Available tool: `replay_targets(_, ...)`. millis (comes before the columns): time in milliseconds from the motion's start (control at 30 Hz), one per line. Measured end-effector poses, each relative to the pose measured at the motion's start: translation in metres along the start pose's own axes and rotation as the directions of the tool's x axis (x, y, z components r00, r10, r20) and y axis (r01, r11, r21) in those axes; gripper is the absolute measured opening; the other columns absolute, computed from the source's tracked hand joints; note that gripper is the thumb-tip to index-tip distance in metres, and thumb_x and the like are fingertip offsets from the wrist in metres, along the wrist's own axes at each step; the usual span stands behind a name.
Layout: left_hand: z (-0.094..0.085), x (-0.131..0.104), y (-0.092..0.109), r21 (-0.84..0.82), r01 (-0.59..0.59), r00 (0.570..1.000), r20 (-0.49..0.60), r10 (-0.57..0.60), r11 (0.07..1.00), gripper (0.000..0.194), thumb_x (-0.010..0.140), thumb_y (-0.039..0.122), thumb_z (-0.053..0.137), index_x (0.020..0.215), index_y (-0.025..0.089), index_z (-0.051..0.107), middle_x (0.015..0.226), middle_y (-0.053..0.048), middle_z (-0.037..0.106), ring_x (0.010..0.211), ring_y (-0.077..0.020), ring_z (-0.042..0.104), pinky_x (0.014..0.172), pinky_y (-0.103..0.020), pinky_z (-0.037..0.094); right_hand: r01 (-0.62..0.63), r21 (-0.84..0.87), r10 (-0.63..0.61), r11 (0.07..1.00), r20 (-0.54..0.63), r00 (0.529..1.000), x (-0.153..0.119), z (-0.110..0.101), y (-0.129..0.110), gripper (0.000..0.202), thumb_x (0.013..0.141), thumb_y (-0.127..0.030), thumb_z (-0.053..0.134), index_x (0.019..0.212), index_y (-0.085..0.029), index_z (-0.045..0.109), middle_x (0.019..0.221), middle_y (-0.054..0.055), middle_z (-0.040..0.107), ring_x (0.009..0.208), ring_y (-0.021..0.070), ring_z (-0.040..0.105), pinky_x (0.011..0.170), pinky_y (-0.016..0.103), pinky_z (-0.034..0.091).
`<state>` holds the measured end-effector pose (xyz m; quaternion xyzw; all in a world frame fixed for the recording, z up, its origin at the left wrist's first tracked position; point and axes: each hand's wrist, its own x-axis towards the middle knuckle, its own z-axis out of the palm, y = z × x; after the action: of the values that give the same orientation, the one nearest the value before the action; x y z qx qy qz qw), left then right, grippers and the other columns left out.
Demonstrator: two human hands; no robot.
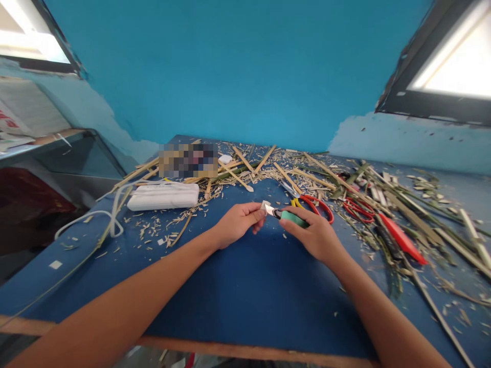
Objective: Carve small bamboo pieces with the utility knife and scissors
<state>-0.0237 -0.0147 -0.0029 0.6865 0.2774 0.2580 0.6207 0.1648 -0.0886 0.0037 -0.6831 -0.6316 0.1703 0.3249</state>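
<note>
Fingertips of the left hand [242,223] are pinching a small pale piece [265,204]; just right of them, the fingers of the right hand [313,233] are curling around a green-handled knife [293,219], its blade [271,210] pointing at the piece. Red-handled scissors [324,208] are lying just beyond those fingers, wood chips [266,175] farther out.

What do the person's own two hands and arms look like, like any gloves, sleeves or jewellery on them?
Both the bare, ungloved left hand and the bare, ungloved right hand show no watch or bracelet at the wrist. No ring shows, though some fingers are partly hidden. The slim, uncovered left forearm and right forearm have no sleeve in view and no clear markings.
</note>
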Motion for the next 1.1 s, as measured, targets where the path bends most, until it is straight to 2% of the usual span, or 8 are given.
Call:
replay_targets(133, -0.003, 0.000, -0.001, -0.140, 0.010, 0.999, 0.046, -0.003, 0.990, 0.029, 0.085, 0.040, 0.047, 0.074, 0.014, 0.051, 0.060, 0.003, 0.047, 0.056, -0.0076, 0.042, 0.055, -0.021, 0.036, 0.037, 0.045, -0.040, 0.998, 0.077, 0.996, 0.002, -0.005, 0.002, 0.043, 0.075, -0.052, 0.056, 0.104, -0.024, 0.067, 0.087, 0.002, 0.069, 0.071, 0.0177, 0.062, 0.063, 0.026, 0.047)
replay_targets(233, -0.004, 0.000, -0.002, -0.161, 0.009, 0.998, 0.056, 0.000, 0.987, 0.028, 0.084, 0.041, 0.049, 0.075, 0.014, 0.051, 0.060, 0.003, 0.046, 0.056, -0.0079, 0.041, 0.055, -0.021, 0.035, 0.054, 0.055, -0.060, 0.997, 0.105, 0.993, 0.001, -0.007, 0.002, 0.042, 0.076, -0.051, 0.055, 0.106, -0.023, 0.067, 0.085, 0.002, 0.069, 0.068, 0.0163, 0.061, 0.060, 0.024, 0.047)
replay_targets(333, -0.004, 0.000, -0.002, -0.152, 0.008, 0.998, 0.059, 0.001, 0.988, 0.029, 0.084, 0.041, 0.048, 0.073, 0.014, 0.050, 0.060, 0.003, 0.045, 0.056, -0.0078, 0.040, 0.055, -0.022, 0.034, 0.062, 0.060, -0.068, 0.996, 0.109, 0.992, 0.000, -0.009, 0.001, 0.042, 0.076, -0.050, 0.055, 0.107, -0.023, 0.066, 0.090, 0.002, 0.069, 0.073, 0.0171, 0.062, 0.061, 0.024, 0.047)
replay_targets(567, -0.004, -0.001, 0.001, -0.002, -0.023, 0.999, 0.041, 0.023, 1.000, 0.031, 0.086, 0.042, 0.044, 0.074, 0.015, 0.051, 0.057, 0.004, 0.043, 0.055, -0.0080, 0.040, 0.058, -0.022, 0.031, -0.045, 0.084, 0.028, 0.995, 0.191, 0.981, 0.000, -0.010, 0.004, 0.048, 0.075, -0.053, 0.054, 0.111, -0.022, 0.065, 0.091, 0.003, 0.070, 0.077, 0.0201, 0.063, 0.062, 0.025, 0.048)
replay_targets(767, -0.002, -0.002, 0.000, 0.151, -0.055, 0.998, 0.012, 0.054, 0.987, 0.033, 0.087, 0.043, 0.040, 0.073, 0.016, 0.050, 0.058, 0.004, 0.043, 0.056, -0.0082, 0.040, 0.059, -0.022, 0.032, -0.041, 0.093, 0.019, 0.995, 0.227, 0.974, 0.000, -0.013, 0.005, 0.048, 0.076, -0.053, 0.053, 0.110, -0.021, 0.065, 0.099, 0.004, 0.069, 0.083, 0.0221, 0.064, 0.067, 0.028, 0.049)
replay_targets(933, 0.000, -0.003, -0.002, 0.287, -0.042, 0.991, -0.110, 0.076, 0.957, 0.035, 0.086, 0.048, 0.040, 0.076, 0.016, 0.052, 0.061, 0.004, 0.044, 0.056, -0.0083, 0.039, 0.056, -0.021, 0.031, -0.032, 0.057, 0.018, 0.998, 0.235, 0.972, -0.002, -0.013, 0.004, 0.048, 0.078, -0.054, 0.051, 0.110, -0.021, 0.064, 0.105, 0.004, 0.068, 0.090, 0.0236, 0.063, 0.072, 0.029, 0.049)
replay_targets(1000, 0.000, -0.003, -0.001, 0.295, -0.032, 0.986, -0.148, 0.079, 0.955, 0.036, 0.085, 0.049, 0.040, 0.078, 0.016, 0.053, 0.061, 0.004, 0.044, 0.056, -0.0086, 0.040, 0.055, -0.021, 0.031, -0.013, 0.053, 0.000, 0.999, 0.229, 0.973, -0.003, -0.012, 0.003, 0.047, 0.078, -0.053, 0.051, 0.110, -0.021, 0.065, 0.106, 0.004, 0.068, 0.092, 0.0236, 0.063, 0.074, 0.028, 0.049)
replay_targets(1100, -0.001, -0.002, 0.000, 0.216, -0.033, 0.990, -0.127, 0.062, 0.976, 0.035, 0.086, 0.047, 0.040, 0.076, 0.016, 0.051, 0.059, 0.004, 0.044, 0.056, -0.0087, 0.041, 0.056, -0.022, 0.033, 0.003, 0.036, -0.010, 0.999, 0.201, 0.979, -0.003, -0.010, 0.002, 0.045, 0.078, -0.051, 0.052, 0.109, -0.022, 0.065, 0.106, 0.003, 0.068, 0.093, 0.0233, 0.062, 0.074, 0.028, 0.048)
